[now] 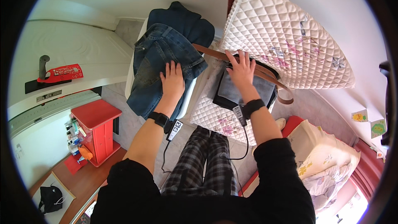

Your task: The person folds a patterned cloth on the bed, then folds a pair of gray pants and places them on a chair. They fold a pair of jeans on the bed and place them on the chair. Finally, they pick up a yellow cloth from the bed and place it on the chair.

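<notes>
My left hand [172,82] lies flat with fingers spread on blue jeans [150,68]. The jeans are draped over a white container or stool, whose form is mostly hidden. Behind them sits a dark navy garment [182,23]. My right hand [241,71] is also open, its fingers spread over a brown leather belt [265,74]. That belt stretches from beside the jeans to a curled end on the right. Under the right hand are folded dark grey and black clothes [230,91], resting on a quilted chair seat [205,112].
The quilted floral chair back [286,37] rises behind the clothes. At left are a white door [78,45], a red cabinet [95,116] and a wooden desk [54,170]. A covered bed [323,153] stands at lower right. Cables from two small wrist devices [175,130] hang near my legs.
</notes>
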